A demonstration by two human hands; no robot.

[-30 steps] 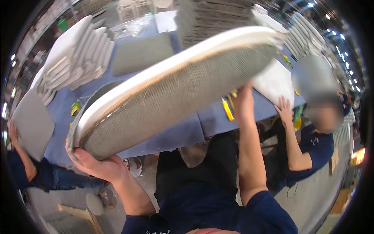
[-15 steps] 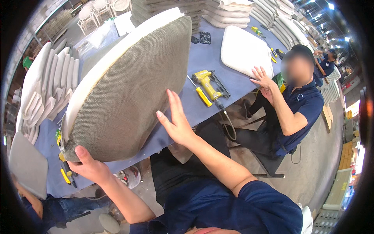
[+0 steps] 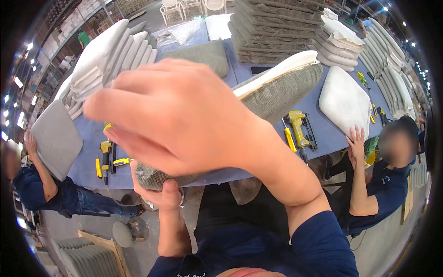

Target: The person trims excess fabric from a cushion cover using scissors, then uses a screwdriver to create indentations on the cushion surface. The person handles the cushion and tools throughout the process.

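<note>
A seat cushion (image 3: 281,94) in grey-green woven cloth, with a white layer along its upper edge, is tilted on edge over the table (image 3: 258,173). My left hand (image 3: 159,196) is closed round its near left corner, thumb in front. Raised close to the camera, my right hand (image 3: 180,117) covers much of the cushion. Its fingers are bent and smeared by motion, so I cannot tell whether they hold anything. To the right of the cushion lie a yellow staple gun (image 3: 302,131) and a yellow-handled screwdriver (image 3: 290,140).
A second staple gun (image 3: 106,154) lies at the left. Stacks of grey-green covers (image 3: 277,32), pale cushions (image 3: 110,60) and white pads (image 3: 339,41) stand around the table. A co-worker (image 3: 383,180) at the right touches a white pad (image 3: 346,99); another (image 3: 39,175) holds a grey cushion (image 3: 57,138).
My right hand has left the cushion's face and risen leftward, close to the camera. The cushion has tipped lower, with my left hand still at its corner. The view has turned left.
</note>
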